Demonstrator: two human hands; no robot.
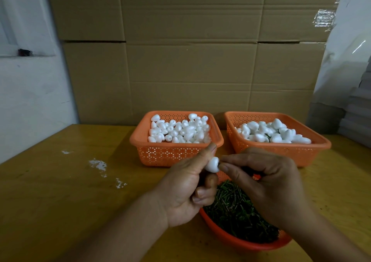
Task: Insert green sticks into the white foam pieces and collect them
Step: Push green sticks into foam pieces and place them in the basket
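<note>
While the left hand (pixel 186 189) gripped a white foam piece (pixel 212 164) and the right hand (pixel 267 181) pinched at its tip, one orange basket (pixel 140 137) held bare foam, another (pixel 321 143) stemmed pieces, the nearest (pixel 241 241) green sticks (pixel 234 211).

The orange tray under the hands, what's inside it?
The orange tray holds a heap of short green sticks. The left hand and right hand cover its far part, so that stays unseen.

Yellow wooden table (pixel 60 181); cardboard boxes (pixel 180 60) stacked behind; white wall (pixel 26 101) left
</note>
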